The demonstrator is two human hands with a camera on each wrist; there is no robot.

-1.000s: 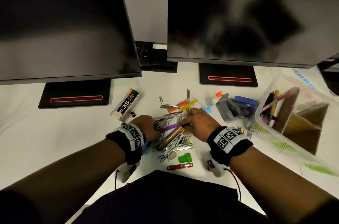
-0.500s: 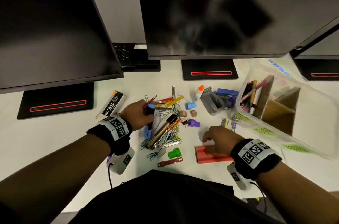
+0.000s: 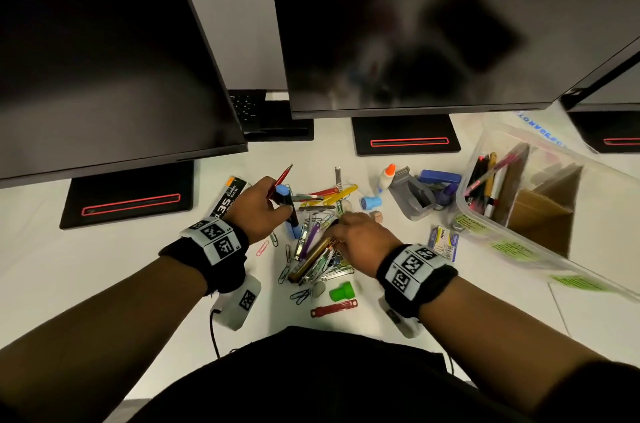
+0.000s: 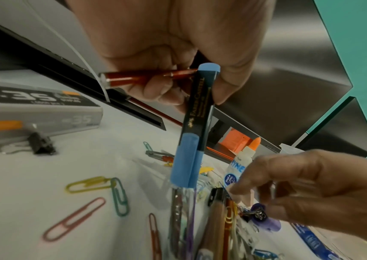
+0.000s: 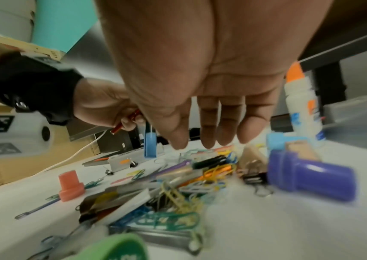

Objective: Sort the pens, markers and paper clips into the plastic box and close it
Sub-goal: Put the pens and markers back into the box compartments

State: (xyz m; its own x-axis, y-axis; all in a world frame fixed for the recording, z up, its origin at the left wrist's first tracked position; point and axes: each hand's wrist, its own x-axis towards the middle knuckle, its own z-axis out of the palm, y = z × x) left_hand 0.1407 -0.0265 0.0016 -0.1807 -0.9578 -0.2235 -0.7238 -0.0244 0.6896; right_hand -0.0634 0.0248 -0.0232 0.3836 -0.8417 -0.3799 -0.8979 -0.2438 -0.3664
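Head view: the plastic box [image 3: 540, 235] sits open at three o'clock on the bench [image 3: 104, 267], ready for filling. The left hand [image 3: 258, 211] grasps a blue marker [image 4: 197, 123] and red pen [image 4: 142, 77] together, likely batching; the right hand [image 3: 360, 239], fingers relaxed, hovers over the paper clips [image 5: 178, 193].

Dim overhead light leaves soft shadows on the white surface [image 3: 104, 260], with wide-angle edge warping and motion-blurred wrist views.
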